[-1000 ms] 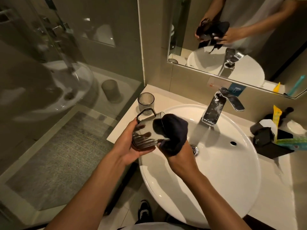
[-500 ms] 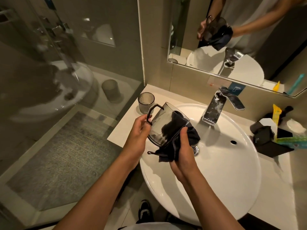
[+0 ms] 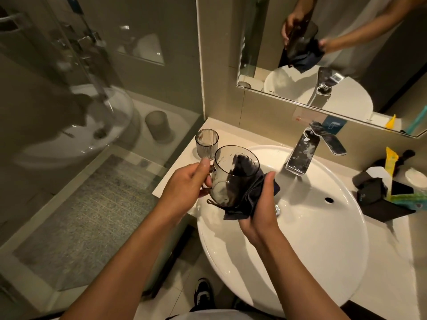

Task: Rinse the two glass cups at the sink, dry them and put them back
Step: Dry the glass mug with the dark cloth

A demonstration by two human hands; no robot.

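Observation:
My left hand grips the handle of a smoky glass cup, held upright over the left rim of the white sink. A dark cloth wraps the cup's right side and dips inside it. My right hand presses that cloth against the cup from the outside. The second cup, a ribbed glass tumbler, stands upright on the counter's far left corner, just behind the held cup.
A chrome tap rises at the back of the basin, with no water running. Black boxes and colourful packets crowd the counter on the right. A mirror hangs above, and a glass shower screen closes off the left.
The cup has been turned from lying sideways to upright. My right hand has come out of the cup's mouth and now presses the cloth on the outside.

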